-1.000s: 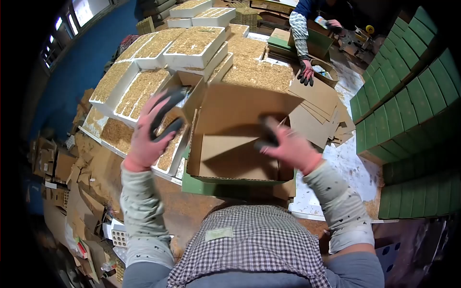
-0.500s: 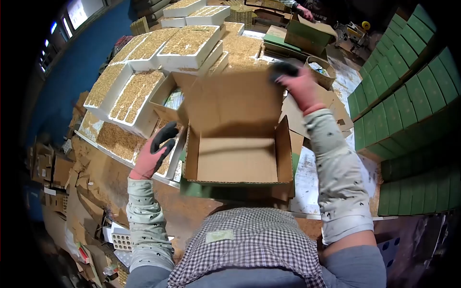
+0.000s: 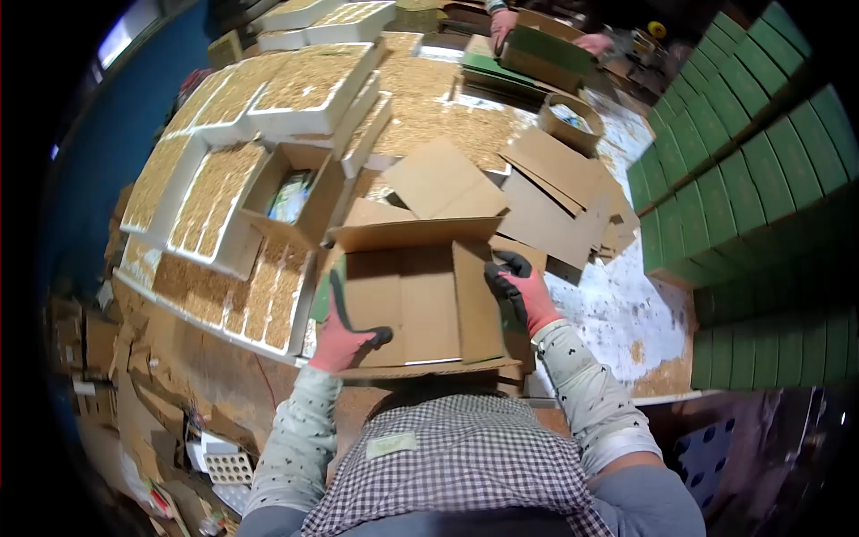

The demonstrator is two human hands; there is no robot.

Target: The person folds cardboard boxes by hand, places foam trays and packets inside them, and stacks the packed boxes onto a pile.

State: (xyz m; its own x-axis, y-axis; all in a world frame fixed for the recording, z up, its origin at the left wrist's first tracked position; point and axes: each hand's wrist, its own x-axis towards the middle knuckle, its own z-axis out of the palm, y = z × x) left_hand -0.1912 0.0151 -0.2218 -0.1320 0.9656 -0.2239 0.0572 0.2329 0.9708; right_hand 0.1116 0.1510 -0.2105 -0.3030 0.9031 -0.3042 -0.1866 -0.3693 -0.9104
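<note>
At the near edge of the counter (image 3: pixel 658 318), before the person, sits an open cardboard box (image 3: pixel 412 234). Thumb and fingers spread apart, the left hand (image 3: pixel 342 342) rests at its near-left corner; the right hand (image 3: pixel 530 295) curls by the right flap (image 3: pixel 479 300), whether clamped on it I cannot tell. Cardboard sheets (image 3: pixel 555 183) lie beyond, stacked green boxes (image 3: pixel 734 215) line the right edge, and toward the far edge a co-worker's hand (image 3: pixel 503 29) touches a green carton (image 3: pixel 541 55).

Single head-worn view, facing forward and down, hands (image 3: pixel 342 338) near
</note>
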